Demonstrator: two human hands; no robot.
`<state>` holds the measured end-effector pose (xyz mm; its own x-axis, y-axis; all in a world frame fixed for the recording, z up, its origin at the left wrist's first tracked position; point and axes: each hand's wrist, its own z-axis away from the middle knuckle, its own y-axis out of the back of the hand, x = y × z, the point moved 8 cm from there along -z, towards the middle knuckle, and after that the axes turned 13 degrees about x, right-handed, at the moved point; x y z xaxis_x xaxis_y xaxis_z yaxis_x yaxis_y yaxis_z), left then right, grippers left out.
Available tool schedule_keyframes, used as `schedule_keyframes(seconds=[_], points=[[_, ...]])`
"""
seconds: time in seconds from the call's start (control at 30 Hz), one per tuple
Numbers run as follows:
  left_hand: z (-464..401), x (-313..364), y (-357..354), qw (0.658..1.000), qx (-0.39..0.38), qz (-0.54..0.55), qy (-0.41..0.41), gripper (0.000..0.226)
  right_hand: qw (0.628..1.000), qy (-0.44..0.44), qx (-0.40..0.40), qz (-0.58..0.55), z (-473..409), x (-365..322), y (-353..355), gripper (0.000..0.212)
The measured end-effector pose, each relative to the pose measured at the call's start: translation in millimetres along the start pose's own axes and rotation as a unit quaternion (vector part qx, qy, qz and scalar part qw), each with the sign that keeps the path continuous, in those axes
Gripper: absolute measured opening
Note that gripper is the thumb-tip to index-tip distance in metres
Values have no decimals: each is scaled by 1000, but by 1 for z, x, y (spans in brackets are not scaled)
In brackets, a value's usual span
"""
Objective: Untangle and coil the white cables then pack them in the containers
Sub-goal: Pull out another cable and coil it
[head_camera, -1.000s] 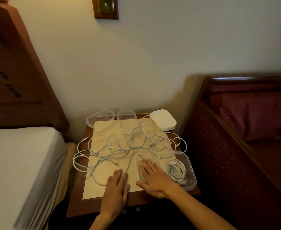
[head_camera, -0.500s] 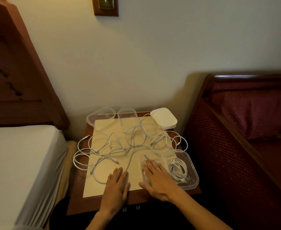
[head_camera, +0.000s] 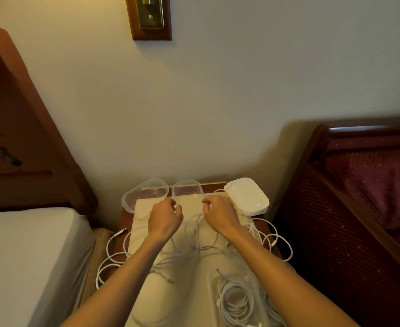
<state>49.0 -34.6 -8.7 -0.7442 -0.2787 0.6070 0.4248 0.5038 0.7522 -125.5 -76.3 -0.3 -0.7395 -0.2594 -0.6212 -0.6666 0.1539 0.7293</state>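
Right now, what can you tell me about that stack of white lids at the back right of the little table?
The stack of white lids sits at the far right corner of the wooden bedside table, close to the wall. They look like opaque white plastic, rounded rectangles with a raised rim, lying flat, at least two deep, slightly askew. A loop of white cable lies just in front. The right hand is beside the stack; whether it touches cannot be told.

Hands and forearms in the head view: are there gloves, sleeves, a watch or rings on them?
Both arms are bare as far as the bottom edge of the picture, with no sleeves showing. The left hand and the right hand wear no gloves. No watch, band or bracelet shows at either wrist. No ring shows, though the fingers are partly hidden.
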Motion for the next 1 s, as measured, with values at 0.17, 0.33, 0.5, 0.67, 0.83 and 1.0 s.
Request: schedule_keyframes(seconds=[0.17, 0.33, 0.5, 0.67, 0.83, 1.0], points=[[-27, -14, -44, 987, -99, -118, 52, 23, 994, -62, -58, 69, -45, 48, -67, 30], [-40, -18, -62, 989, -85, -112, 36, 21, 994, -60, -31, 91, -56, 60, -81, 15], [-54, 15, -29, 999, -22, -24, -7, 16, 995, -15, 91, 32, -56, 23, -23, 19], [-18, 38, 37, 995, 31, 78, -50, 14, 990, -16, 132, -49, -13, -8, 36, 19], [71, 22, 85, 990, 39, 128, -46, 16, 992, -16, 96, -85, 75, -23, 57, 28], [148, -15, 103, 978, 16, 194, -77, 3, 993, -19, 93, -71, 155, -18, 60, 36]])
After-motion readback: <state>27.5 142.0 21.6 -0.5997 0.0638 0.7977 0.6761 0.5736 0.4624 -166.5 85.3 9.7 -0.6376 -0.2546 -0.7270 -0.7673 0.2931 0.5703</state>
